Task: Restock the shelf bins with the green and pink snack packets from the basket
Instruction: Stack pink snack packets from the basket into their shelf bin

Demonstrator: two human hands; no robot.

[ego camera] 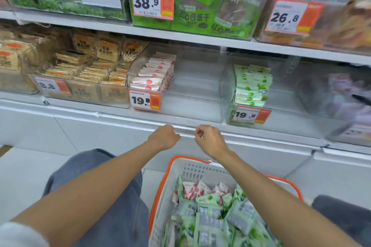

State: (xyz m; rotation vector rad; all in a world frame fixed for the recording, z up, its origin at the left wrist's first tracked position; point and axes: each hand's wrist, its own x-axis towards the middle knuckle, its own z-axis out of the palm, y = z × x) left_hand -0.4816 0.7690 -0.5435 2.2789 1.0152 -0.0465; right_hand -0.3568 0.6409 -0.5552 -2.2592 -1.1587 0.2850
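Note:
A white basket with orange handles [160,196] stands on the floor in front of me, full of green snack packets [212,220] with a few pink ones [192,189] at its far end. On the shelf, one clear bin [192,94] holds a row of pink packets [154,74] at its left side. The neighbouring bin [289,118] holds a stack of green packets [251,84]. My left hand [163,136] and my right hand [208,139] hover side by side below the shelf edge, above the basket's far rim, fingers curled, holding nothing.
Bins of tan cracker packs [90,66] fill the shelf to the left. The upper shelf carries green dried-fruit bags [196,10] and orange price tags. A white cabinet front [100,132] runs below the shelf. My knees in grey trousers [112,196] flank the basket.

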